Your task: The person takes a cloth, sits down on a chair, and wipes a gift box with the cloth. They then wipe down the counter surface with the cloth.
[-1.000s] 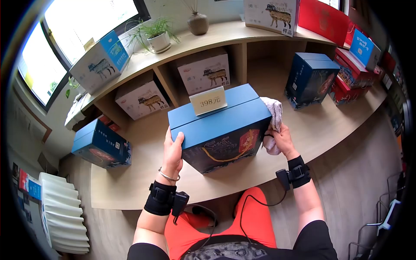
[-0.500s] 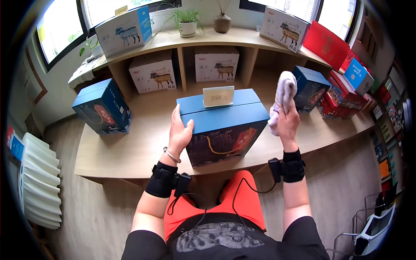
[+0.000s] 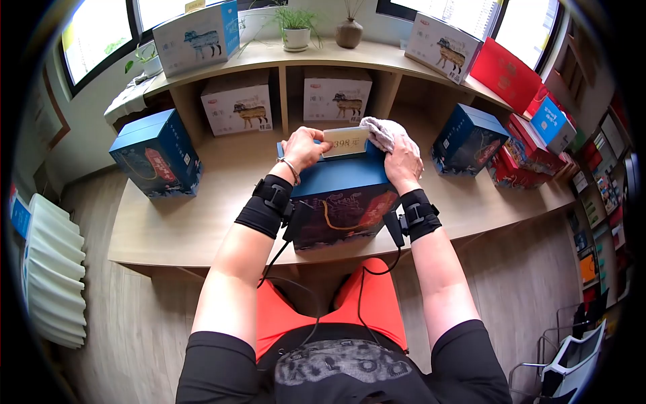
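Left hand [image 3: 304, 148] is in there, fingers narrow, pinching the near end of the price card [image 3: 346, 143]. The card runs off to their right, long axis side to side, printed face towards the wearer, blue box [image 3: 343, 178] just below. Off its far end, the cloth [image 3: 381, 133], bunched under the right hand's [image 3: 404, 163] fingers; left's nearer.
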Action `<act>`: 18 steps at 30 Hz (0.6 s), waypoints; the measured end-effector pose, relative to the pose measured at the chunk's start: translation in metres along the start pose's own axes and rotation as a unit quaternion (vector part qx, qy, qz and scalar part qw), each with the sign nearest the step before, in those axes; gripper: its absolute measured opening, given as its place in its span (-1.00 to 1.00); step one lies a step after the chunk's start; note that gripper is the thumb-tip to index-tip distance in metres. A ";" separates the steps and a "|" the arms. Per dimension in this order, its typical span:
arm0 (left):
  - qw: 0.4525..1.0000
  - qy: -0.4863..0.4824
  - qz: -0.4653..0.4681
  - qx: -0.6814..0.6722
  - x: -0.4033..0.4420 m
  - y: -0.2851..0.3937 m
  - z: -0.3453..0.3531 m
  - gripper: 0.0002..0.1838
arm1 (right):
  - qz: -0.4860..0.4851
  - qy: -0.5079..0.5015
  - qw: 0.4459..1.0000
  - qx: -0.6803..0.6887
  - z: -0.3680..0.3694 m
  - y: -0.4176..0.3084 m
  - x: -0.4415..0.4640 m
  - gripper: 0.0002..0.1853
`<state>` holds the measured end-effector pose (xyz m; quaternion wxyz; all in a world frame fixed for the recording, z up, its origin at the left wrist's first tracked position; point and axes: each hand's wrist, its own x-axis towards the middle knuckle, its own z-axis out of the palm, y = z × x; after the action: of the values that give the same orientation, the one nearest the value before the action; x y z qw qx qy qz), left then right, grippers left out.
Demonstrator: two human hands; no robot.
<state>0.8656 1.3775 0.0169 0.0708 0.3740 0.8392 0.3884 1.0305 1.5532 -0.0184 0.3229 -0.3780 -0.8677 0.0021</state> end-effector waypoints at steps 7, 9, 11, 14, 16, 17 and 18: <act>0.931 0.113 0.140 -0.318 -0.032 -0.083 -0.067 -0.77 | -0.010 0.005 1.000 -0.009 0.000 -0.002 -0.001 -0.56; 0.928 0.208 0.081 -0.300 -0.061 -0.136 -0.089 -0.76 | -0.021 0.019 0.999 -0.023 0.003 0.000 -0.002 -0.56; 0.922 0.266 -0.018 -0.281 -0.090 -0.206 -0.095 -0.80 | -0.033 0.019 0.999 -0.033 0.002 0.001 -0.002 -0.55; 0.893 0.331 -0.141 -0.271 -0.138 -0.322 -0.068 -0.79 | -0.029 0.000 0.999 -0.032 0.003 0.001 -0.001 -0.52; 0.879 0.353 -0.188 -0.259 -0.166 -0.375 -0.050 -0.81 | -0.023 -0.013 0.999 -0.029 0.001 0.000 0.000 -0.51; 0.870 0.363 -0.211 -0.257 -0.175 -0.400 -0.039 -0.81 | -0.015 -0.026 0.999 -0.032 -0.002 -0.003 0.000 -0.51; 0.871 0.354 -0.221 -0.258 -0.181 -0.426 -0.027 -0.82 | -0.017 -0.032 0.999 -0.033 -0.003 -0.003 -0.001 -0.51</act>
<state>0.7392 1.0597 -0.2957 -0.0531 -0.0153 0.7387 0.6717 1.0307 1.5500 -0.0157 0.2821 -0.3737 -0.8834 -0.0200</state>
